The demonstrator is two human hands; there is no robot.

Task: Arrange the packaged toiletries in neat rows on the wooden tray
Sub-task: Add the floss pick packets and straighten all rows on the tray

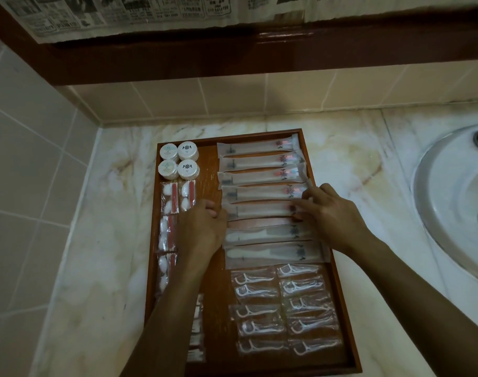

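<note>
A wooden tray (209, 170) lies on the marble counter. Long clear toothbrush packets (259, 161) are stacked in a column on its right half. My left hand (202, 227) touches the left end of the fifth packet (259, 210), and my right hand (330, 213) has its fingertips on that packet's right end. Floss pick packets (284, 308) fill two columns near the tray's front. Four round white soaps (179, 160) sit at the far left corner. Cotton swab kits (168, 232) run down the left edge, partly hidden by my left arm.
A white sink (450, 202) is set into the counter to the right. Tiled walls (28, 148) close the left and back. A dark wooden ledge (232, 55) covered with newspaper overhangs the back. Bare marble counter (104, 240) lies left of the tray.
</note>
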